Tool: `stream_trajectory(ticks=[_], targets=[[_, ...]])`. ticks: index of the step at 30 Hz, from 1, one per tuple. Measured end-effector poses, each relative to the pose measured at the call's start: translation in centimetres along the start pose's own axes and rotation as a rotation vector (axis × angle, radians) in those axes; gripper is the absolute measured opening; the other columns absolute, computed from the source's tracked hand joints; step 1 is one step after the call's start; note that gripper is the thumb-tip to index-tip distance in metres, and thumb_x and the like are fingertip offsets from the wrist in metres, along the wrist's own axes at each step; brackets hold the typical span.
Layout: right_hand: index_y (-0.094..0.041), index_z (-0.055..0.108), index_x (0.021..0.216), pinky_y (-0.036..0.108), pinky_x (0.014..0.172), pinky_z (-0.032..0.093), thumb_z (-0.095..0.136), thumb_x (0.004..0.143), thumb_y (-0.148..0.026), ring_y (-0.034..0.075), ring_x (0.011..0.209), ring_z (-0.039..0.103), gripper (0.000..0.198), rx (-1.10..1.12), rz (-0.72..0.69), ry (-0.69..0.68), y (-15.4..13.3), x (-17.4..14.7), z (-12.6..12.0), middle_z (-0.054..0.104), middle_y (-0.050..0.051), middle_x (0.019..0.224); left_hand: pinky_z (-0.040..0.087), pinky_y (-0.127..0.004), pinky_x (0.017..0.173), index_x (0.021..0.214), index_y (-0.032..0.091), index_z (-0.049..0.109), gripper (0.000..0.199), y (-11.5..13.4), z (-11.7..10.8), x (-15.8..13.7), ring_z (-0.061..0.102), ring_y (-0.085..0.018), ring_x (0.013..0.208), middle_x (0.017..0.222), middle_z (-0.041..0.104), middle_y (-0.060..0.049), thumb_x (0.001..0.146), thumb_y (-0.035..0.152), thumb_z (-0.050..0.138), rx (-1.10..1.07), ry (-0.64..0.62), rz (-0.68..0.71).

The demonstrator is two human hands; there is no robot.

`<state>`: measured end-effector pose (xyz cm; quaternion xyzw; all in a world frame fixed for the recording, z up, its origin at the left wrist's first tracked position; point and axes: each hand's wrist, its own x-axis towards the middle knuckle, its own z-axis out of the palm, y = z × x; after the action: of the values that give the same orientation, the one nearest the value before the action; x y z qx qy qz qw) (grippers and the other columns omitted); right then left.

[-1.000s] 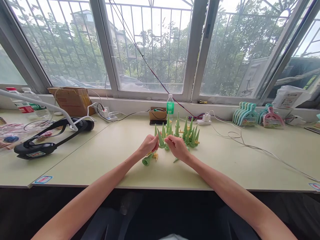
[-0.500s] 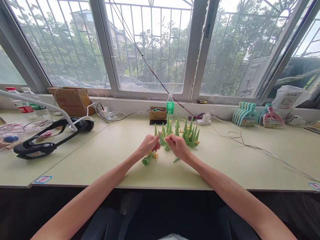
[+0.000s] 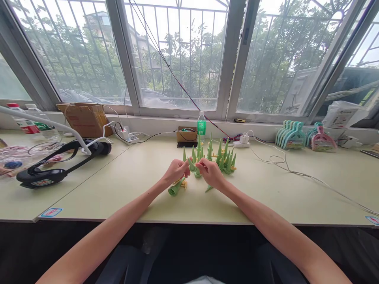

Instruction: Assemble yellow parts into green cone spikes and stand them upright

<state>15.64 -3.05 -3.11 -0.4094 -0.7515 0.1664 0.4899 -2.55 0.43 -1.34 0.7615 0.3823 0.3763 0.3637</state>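
Observation:
Between my two hands is a green plastic watering spike (image 3: pixel 192 166), its pointed end tilted up and to the left. My left hand (image 3: pixel 177 171) is closed on it from the left side. From the right, my right hand (image 3: pixel 211 172) pinches at its wider end; a small part at those fingertips is too hidden to make out. Just beyond the hands several similar green spikes (image 3: pixel 227 163) with yellow valves stand points up. Below my left hand lies another spike (image 3: pixel 174 190) on its side, its open end facing me, with a yellow valve (image 3: pixel 184 184) beside it. A green tip (image 3: pixel 209 188) shows under my right hand.
A green-labelled bottle (image 3: pixel 201 127), a small cardboard box (image 3: pixel 186 135) and a phone (image 3: pixel 187 144) stand or lie behind the spikes. At left is a black headset (image 3: pixel 44 173). White cables (image 3: pixel 310 179) run across the right side of the table (image 3: pixel 266 205).
The spike between my hands has tipped slightly, its point a little lower. Both hands stay in nearly the same place.

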Motion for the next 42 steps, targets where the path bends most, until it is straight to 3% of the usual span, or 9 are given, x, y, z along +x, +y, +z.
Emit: stream_trajectory(ticks=[19,28,39,42], targets=[[-0.02,0.044,0.074,0.022,0.053,0.03,0.043,0.096,-0.045,0.01,0.051,0.035,0.033,-0.026,-0.002,0.002,0.4,0.0,0.1,0.044,-0.005,0.057,0.037,-0.02,0.044,0.048,0.014,0.064,0.067,0.6,-0.1,-0.5,0.052,-0.012,0.04,0.033,0.046,-0.002,0.088,0.064,0.045,0.047,0.027,0.009],[-0.02,0.044,0.074,0.022,0.051,0.029,0.041,0.096,-0.05,0.01,0.05,0.034,0.037,-0.031,0.003,0.011,0.4,0.1,0.0,0.043,-0.005,0.056,0.036,-0.021,0.047,0.055,0.011,0.067,0.063,1.4,-0.3,-0.7,0.043,-0.008,0.037,0.039,0.053,-0.002,0.086,0.063,0.049,0.044,0.02,-0.01],[-0.02,0.046,0.073,0.023,0.052,0.029,0.041,0.095,-0.055,0.01,0.05,0.034,0.042,-0.051,0.006,0.039,0.0,0.1,-0.2,0.044,-0.004,0.055,0.024,-0.02,0.042,0.046,0.016,0.043,0.061,1.5,-0.2,-0.8,0.035,-0.006,0.037,0.037,0.038,0.004,0.085,0.062,0.053,0.049,0.06,0.089],[-0.02,0.046,0.073,0.023,0.052,0.029,0.042,0.095,-0.054,0.01,0.051,0.035,0.041,-0.058,-0.005,0.041,-0.2,0.1,-0.3,0.046,-0.004,0.055,0.024,-0.02,0.042,0.047,0.016,0.043,0.06,1.4,-0.3,-0.8,0.033,-0.006,0.038,0.038,0.037,0.004,0.086,0.061,0.052,0.057,0.056,0.103]])
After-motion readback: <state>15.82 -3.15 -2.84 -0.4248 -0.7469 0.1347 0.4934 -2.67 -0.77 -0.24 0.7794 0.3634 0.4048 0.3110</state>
